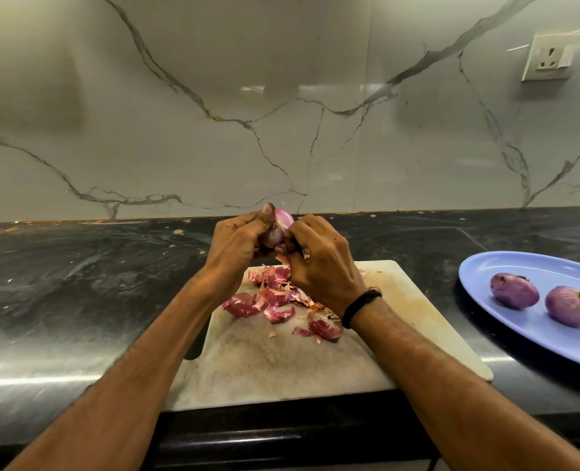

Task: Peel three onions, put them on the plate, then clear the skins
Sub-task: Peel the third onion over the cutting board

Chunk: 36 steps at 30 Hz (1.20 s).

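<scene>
Both hands hold one purple onion (280, 229) in the air above the far end of the cutting board (282, 362). My left hand (239, 244) grips it from the left, thumb up on top. My right hand (319, 263) pinches at its right side, and most of the onion is hidden between the fingers. A pile of reddish onion skins (275, 300) lies on the board under the hands. Two peeled onions (514, 290) (572, 306) sit side by side on the blue plate (506, 263) at the right.
The pale board lies on a dark stone counter (77, 283) that reaches back to a marble wall. Small skin flakes (178, 231) dot the counter near the wall. A wall socket (550, 57) is at the upper right. The counter's front edge runs just below the board.
</scene>
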Available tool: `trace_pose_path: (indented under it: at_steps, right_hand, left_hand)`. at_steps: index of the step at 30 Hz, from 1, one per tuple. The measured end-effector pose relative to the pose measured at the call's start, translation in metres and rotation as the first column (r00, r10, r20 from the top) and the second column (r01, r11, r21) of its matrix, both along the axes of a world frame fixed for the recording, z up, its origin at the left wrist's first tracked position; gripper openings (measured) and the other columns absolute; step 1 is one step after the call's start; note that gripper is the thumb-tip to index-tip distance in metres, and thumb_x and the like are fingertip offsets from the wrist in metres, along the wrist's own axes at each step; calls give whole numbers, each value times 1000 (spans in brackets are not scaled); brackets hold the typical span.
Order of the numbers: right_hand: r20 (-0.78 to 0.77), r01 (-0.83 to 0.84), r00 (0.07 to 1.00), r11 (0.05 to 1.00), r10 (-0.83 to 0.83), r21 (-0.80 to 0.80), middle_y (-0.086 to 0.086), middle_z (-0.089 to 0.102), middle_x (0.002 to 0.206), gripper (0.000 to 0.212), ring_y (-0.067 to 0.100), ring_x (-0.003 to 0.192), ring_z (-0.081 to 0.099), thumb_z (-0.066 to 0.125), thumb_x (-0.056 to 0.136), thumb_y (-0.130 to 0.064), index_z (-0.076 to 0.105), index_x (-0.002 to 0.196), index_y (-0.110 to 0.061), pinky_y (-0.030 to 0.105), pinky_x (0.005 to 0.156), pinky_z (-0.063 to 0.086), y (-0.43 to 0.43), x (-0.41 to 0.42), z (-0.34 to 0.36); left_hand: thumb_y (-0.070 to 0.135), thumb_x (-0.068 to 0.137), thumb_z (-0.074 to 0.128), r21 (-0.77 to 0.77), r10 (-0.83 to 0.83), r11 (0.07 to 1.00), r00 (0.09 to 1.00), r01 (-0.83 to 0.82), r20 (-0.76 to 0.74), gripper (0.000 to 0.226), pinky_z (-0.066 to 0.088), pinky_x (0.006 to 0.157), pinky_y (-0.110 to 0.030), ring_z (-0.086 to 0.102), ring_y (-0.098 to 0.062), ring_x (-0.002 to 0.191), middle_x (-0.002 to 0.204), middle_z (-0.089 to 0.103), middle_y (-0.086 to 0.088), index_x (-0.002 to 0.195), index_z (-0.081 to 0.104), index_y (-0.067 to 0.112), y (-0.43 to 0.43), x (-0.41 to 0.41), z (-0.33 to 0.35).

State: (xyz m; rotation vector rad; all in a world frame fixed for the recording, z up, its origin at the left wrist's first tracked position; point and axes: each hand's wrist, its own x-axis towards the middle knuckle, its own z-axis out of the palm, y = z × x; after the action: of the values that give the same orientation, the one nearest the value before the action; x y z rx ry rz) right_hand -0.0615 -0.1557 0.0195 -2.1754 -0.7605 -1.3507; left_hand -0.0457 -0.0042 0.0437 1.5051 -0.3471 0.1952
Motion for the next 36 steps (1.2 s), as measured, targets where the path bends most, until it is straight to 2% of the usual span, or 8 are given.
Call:
trace_pose_path:
  at_steps: [5, 11, 17, 21, 25, 29, 33, 36]
  right_hand:
    - [-54, -4, 998, 994, 10, 106, 5, 55, 85, 20, 5, 75, 39, 74, 79, -1, 57, 88, -5, 5, 69, 37, 3, 1, 2]
    - [-33, -16, 999, 986, 22, 164, 8, 58, 104, 29, 14, 90, 55, 69, 84, -8, 61, 111, -3, 16, 80, 48, -1, -2, 7]
    - [-11, 6, 1000, 991, -5, 137, 9, 57, 100, 29, 13, 88, 52, 53, 90, -25, 66, 104, -3, 14, 79, 45, -1, -3, 8]
    - [-51, -10, 999, 990, 17, 139, 10, 55, 96, 34, 15, 85, 51, 47, 88, -28, 65, 100, -2, 23, 73, 48, 0, -3, 7]
    - [-152, 0, 988, 991, 20, 131, 9, 55, 97, 40, 15, 86, 50, 40, 86, -33, 62, 99, -3, 29, 74, 50, 0, -1, 4]
    - [-209, 13, 978, 982, 26, 186, 9, 57, 101, 55, 11, 87, 51, 33, 81, -41, 65, 104, -2, 13, 78, 44, -1, -5, 7]
    - [-185, 8, 982, 982, 28, 191, 11, 53, 118, 41, 15, 101, 53, 60, 85, -19, 57, 124, -5, 19, 90, 48, 0, -3, 8]
    - [-157, -33, 986, 983, 62, 182, 12, 51, 124, 52, 18, 107, 55, 74, 81, -7, 54, 128, -5, 14, 94, 44, -1, 0, 7]
  left_hand:
    - [36, 101, 54, -99, -2, 995, 1000, -1, -30, 36, 61, 77, -35, 73, -28, 92, 99, 75, -18, 101, 73, 5, -1, -1, 3]
    - [35, 98, 56, -56, 30, 998, 999, -28, 29, 31, 61, 78, -31, 74, -20, 86, 95, 75, -10, 108, 73, 10, -3, -4, 3]
    - [38, 86, 62, -34, 4, 999, 998, -2, 70, 33, 60, 76, -27, 75, -21, 85, 91, 77, -5, 106, 73, 14, -5, -10, 4]
    - [40, 88, 62, -43, 0, 999, 1000, 1, 31, 36, 62, 78, -33, 75, -24, 90, 95, 76, -11, 106, 73, 11, -5, -8, 4]
    - [38, 99, 55, -299, -23, 954, 988, -24, -154, 42, 59, 67, -27, 71, -30, 93, 112, 68, -23, 114, 64, 0, -1, -8, 11]
    - [24, 106, 46, -435, -30, 899, 980, -60, -198, 26, 61, 81, -37, 66, -34, 106, 123, 62, -25, 110, 62, 4, 3, -7, 15]
    - [16, 108, 35, -309, -36, 951, 985, -18, -168, 30, 61, 85, -38, 67, -31, 106, 121, 64, -20, 114, 63, 6, -3, -12, 12]
    - [16, 109, 33, -296, -39, 955, 982, -17, -183, 34, 60, 90, -40, 67, -33, 109, 120, 65, -18, 121, 63, 4, -3, -13, 12]
